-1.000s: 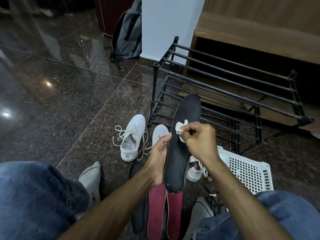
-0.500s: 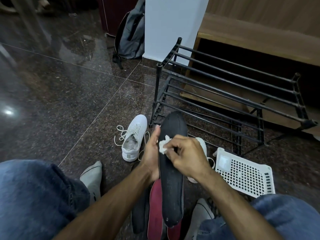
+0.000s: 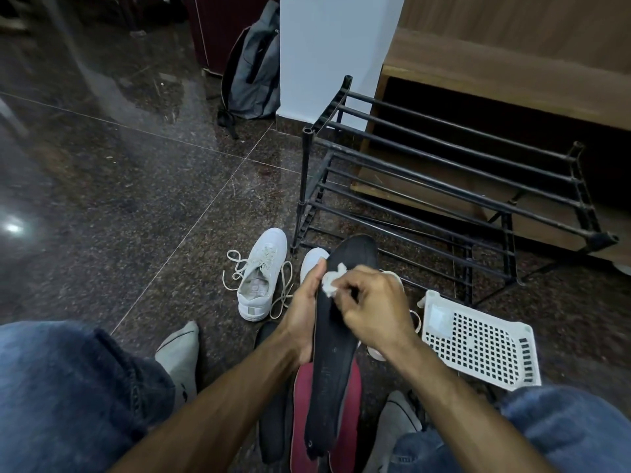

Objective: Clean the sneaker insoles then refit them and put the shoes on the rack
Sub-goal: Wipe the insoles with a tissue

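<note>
A black insole (image 3: 336,353) is held lengthwise at frame centre, toe toward 12 o'clock, gripped along its edge by the left hand (image 3: 304,315). A crumpled white wipe (image 3: 332,280) is pinched in the curled fingers of the right hand (image 3: 372,308) and pressed on the insole's upper part. Beneath it, at 6 o'clock, red insoles (image 3: 353,387) are laid on the floor, with another dark insole (image 3: 273,425) just beside them at 7 o'clock; how many red ones there are cannot be told.

A white sneaker (image 3: 261,274) with loose laces is seen at 11 o'clock, something pale inside it that is hard to make out. A second sneaker (image 3: 312,261) is mostly hidden behind the hands. The white basket (image 3: 485,353) at 3 o'clock is tipped, and a pale patch is seen at its left end. The black rack (image 3: 444,186) stands at 1 o'clock, its shelves bare. A grey backpack (image 3: 254,66) is leaned against the wall at 12 o'clock.
</note>
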The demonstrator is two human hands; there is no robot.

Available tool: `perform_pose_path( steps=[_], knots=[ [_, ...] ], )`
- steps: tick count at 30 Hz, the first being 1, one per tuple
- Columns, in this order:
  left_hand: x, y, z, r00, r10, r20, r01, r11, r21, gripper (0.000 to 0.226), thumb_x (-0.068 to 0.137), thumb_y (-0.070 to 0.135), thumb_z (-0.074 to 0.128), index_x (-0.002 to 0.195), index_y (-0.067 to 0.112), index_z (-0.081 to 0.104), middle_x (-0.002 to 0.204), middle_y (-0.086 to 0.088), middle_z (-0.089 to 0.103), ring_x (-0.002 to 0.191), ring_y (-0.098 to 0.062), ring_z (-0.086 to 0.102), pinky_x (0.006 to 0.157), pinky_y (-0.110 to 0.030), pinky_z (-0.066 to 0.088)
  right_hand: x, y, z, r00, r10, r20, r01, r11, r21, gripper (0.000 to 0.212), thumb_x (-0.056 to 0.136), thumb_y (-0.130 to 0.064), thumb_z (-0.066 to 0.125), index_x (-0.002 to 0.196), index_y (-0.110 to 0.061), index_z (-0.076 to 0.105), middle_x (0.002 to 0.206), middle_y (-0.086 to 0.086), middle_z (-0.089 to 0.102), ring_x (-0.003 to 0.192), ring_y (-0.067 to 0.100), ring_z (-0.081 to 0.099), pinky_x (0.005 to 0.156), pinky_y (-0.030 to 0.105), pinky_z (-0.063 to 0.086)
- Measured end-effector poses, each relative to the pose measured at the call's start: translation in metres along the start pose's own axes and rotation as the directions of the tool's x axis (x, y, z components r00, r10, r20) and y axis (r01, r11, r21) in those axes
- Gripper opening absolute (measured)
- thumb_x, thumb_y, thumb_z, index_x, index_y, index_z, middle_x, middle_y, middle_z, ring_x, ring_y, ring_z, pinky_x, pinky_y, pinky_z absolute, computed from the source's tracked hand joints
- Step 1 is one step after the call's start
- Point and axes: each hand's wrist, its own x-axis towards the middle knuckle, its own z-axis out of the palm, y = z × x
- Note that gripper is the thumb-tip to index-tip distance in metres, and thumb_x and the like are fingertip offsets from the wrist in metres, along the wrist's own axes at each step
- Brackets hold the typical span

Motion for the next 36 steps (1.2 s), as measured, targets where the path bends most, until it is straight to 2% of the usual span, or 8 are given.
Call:
perform_pose_path(
  steps=[7,12,14,21,24,28,31,36],
  knots=[
    [-0.002,-0.002,0.004,0.997,-0.011,0.074,0.007,0.999,0.049,0.059,0.085,0.059,0.043,0.094,0.012,0.077,0.084,-0.015,0.071,0.067,-0.026,0.068,0.062,-0.037,0.055,0.017,0.006,-0.019,0.959,0.157,-0.234,-0.177,0.982,-0.068,0.008,0.080,-0.011,0.068,0.084,-0.016,0.073,0.086,-0.002,0.068,0.071,0.024,0.063,0.068,0.032,0.051],
    [0.003,0.023,-0.008,0.991,0.130,-0.018,-0.131,0.991,-0.016,0.058,0.085,0.055,0.046,0.091,0.007,0.078,0.097,-0.020,0.071,0.084,-0.028,0.070,0.082,-0.035,0.056,-0.017,-0.010,0.003,0.958,-0.011,0.287,0.030,0.997,-0.064,0.016,0.081,-0.014,0.059,0.086,-0.020,0.073,0.092,-0.005,0.069,0.086,0.022,0.064,0.078,0.038,0.052],
    [0.001,0.026,-0.011,0.991,0.124,-0.051,-0.125,0.992,-0.017,0.061,0.088,0.058,0.044,0.098,0.007,0.077,0.103,-0.023,0.069,0.090,-0.032,0.068,0.087,-0.039,0.053,-0.019,-0.011,0.004,0.935,-0.077,0.346,0.103,0.993,-0.056,0.018,0.079,-0.016,0.056,0.086,-0.020,0.073,0.090,-0.006,0.068,0.087,0.022,0.064,0.078,0.039,0.052],
    [-0.002,0.004,0.000,1.000,0.009,-0.004,-0.009,1.000,-0.022,0.054,0.091,0.055,0.044,0.106,0.011,0.073,0.100,-0.013,0.070,0.088,-0.028,0.065,0.084,-0.041,0.048,0.013,0.010,-0.008,0.983,0.102,-0.150,-0.118,0.988,-0.103,0.008,0.078,-0.011,0.067,0.079,-0.017,0.073,0.084,-0.004,0.069,0.072,0.024,0.064,0.065,0.034,0.053],
    [0.001,0.011,-0.003,0.999,0.043,-0.011,-0.043,0.999,-0.028,0.053,0.091,0.051,0.044,0.090,0.009,0.077,0.091,-0.011,0.073,0.080,-0.022,0.069,0.080,-0.032,0.053,-0.002,0.002,-0.002,0.999,-0.025,-0.031,0.023,0.998,-0.057,0.010,0.077,-0.011,0.066,0.079,-0.018,0.073,0.081,-0.005,0.068,0.066,0.020,0.062,0.062,0.030,0.051],
    [-0.001,0.027,-0.008,0.994,0.088,-0.064,-0.091,0.995,-0.047,0.066,0.091,0.055,0.043,0.113,-0.001,0.068,0.111,-0.028,0.066,0.095,-0.037,0.066,0.083,-0.042,0.057,-0.022,-0.014,0.009,0.961,-0.178,0.211,0.169,0.984,0.058,0.012,0.075,-0.017,0.060,0.077,-0.021,0.071,0.078,-0.008,0.066,0.067,0.018,0.062,0.063,0.030,0.051],
    [0.001,0.026,-0.010,0.993,0.094,-0.075,-0.098,0.994,-0.048,0.064,0.093,0.055,0.042,0.097,0.001,0.075,0.096,-0.022,0.071,0.083,-0.030,0.071,0.074,-0.036,0.060,-0.009,-0.006,0.007,0.984,-0.122,0.133,0.130,0.990,-0.051,0.014,0.079,-0.021,0.062,0.085,-0.024,0.074,0.087,-0.009,0.069,0.078,0.021,0.066,0.069,0.034,0.054],
    [0.001,0.011,-0.002,0.995,0.073,-0.072,-0.071,0.997,0.018,0.056,0.093,0.053,0.042,0.109,0.009,0.072,0.101,-0.012,0.072,0.087,-0.023,0.069,0.085,-0.033,0.052,0.005,0.004,-0.002,0.998,0.047,-0.028,-0.051,0.981,-0.185,0.011,0.084,-0.018,0.066,0.091,-0.020,0.075,0.094,-0.004,0.071,0.083,0.025,0.066,0.071,0.032,0.052]
  ],
)
